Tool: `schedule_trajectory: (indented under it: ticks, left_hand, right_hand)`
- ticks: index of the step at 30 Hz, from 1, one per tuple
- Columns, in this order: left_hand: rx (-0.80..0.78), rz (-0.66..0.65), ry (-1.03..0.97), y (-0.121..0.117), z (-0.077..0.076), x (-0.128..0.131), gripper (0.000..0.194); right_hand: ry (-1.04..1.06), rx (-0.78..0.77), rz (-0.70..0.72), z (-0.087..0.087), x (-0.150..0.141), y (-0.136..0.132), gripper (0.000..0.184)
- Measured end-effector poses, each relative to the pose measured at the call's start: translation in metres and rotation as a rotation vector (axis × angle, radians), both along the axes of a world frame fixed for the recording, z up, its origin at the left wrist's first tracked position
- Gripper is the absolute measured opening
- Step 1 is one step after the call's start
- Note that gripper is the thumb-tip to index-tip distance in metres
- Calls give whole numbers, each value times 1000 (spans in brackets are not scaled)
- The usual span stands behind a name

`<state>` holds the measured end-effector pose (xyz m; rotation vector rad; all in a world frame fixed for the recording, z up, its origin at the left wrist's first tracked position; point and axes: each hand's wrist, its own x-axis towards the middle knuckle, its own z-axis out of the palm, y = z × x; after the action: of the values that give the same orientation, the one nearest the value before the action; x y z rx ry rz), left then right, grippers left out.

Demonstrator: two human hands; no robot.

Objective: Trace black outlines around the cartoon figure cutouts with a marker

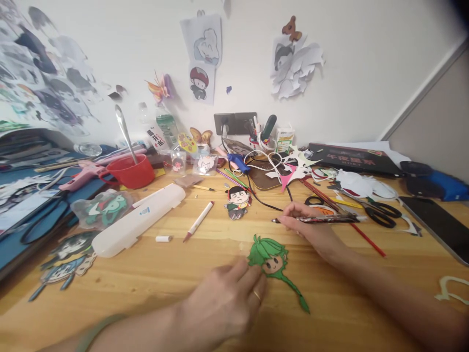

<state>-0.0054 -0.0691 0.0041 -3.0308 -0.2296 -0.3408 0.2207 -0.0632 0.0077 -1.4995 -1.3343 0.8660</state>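
In the head view, a cut-out paper figure (273,252) with green hair, a smiling face and a long green tail lies on the wooden table. My left hand (229,293), a ring on one finger, has its fingers closed at the figure's left edge; the fingertips are partly hidden. Farther right, my right hand (302,222) grips a dark patterned pen (326,219) raised above the table, its tip toward the left. An uncapped marker (199,221) and a white cap (163,238) lie beyond my left hand. Another paper figure (238,201) with black hair is behind them.
A long white plastic case (141,220) lies at left, near a red mug (131,171) with a spoon. Black scissors (381,213), paper scraps (366,185) and a phone (437,227) are at right. Cables and a blue glue gun (238,164) lie toward the back.
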Motion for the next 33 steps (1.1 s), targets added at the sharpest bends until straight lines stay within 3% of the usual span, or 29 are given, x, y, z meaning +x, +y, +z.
schedule_trajectory:
  ticks: [4,10,16,22,33]
  left_hand:
    - [72,63,68,5,-8,-3,25]
    - [-39,95,73,-5,-7,3,30]
    - [-141,164,-97,24,-3,-3,19]
    - [-314,53,-107,54,1,9,23]
    - [-267,-75,-78,65,-3,18,19]
  right_hand:
    - [-74,-59,31,1,-4,-17,16]
    - [-72,-74,41,-2,-14,-33,14]
    - [-88,-164,130,-1,-13,-30,18]
    - [-38,-117,158,-5,-18,-28,20]
    - [-149,-109,160,-12,-23,-33,25]
